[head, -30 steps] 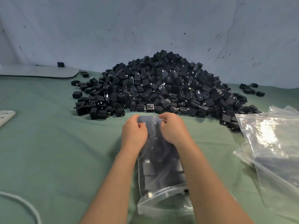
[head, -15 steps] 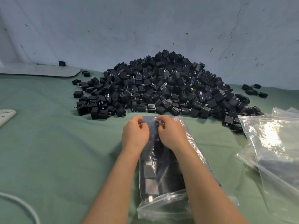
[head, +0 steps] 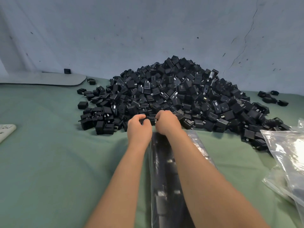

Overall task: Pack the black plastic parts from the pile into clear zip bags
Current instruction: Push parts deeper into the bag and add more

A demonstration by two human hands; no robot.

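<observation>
A green cloth (head: 49, 162) covers the table in front of us, and a blue-grey wall (head: 131, 30) with a thin crack rises behind it. Against that wall sits the pile (head: 181, 92) of black plastic parts, with a few strays off to its right.

The zip bag (head: 162, 178) lies flat on the cloth between our 2 forearms, with dark parts showing through its clear skin. Its long axis runs straight away from us. The mouth points at the pile's near edge and the closed bottom points back toward us, past the lower edge of the view.

Our left hand (head: 139, 130) and right hand (head: 167, 122) meet at the far end of the bag, just apart from each other. Both have fingers curled against thumbs. We judge that they pinch the bag's mouth, though the knuckles hide the strip itself, and dark parts of the pile lie right behind the fingertips.

We read this as the closing step for 1 filled bag. Next the 2 pinches need to travel outward along the strip, left and right, with firm pressure. No part should sit in the seal line, and the mouth should stay clear of the pile's edge. After that the bag can go aside. More clear bags (head: 286, 153) lie heaped at the right, well apart from our hands.
</observation>
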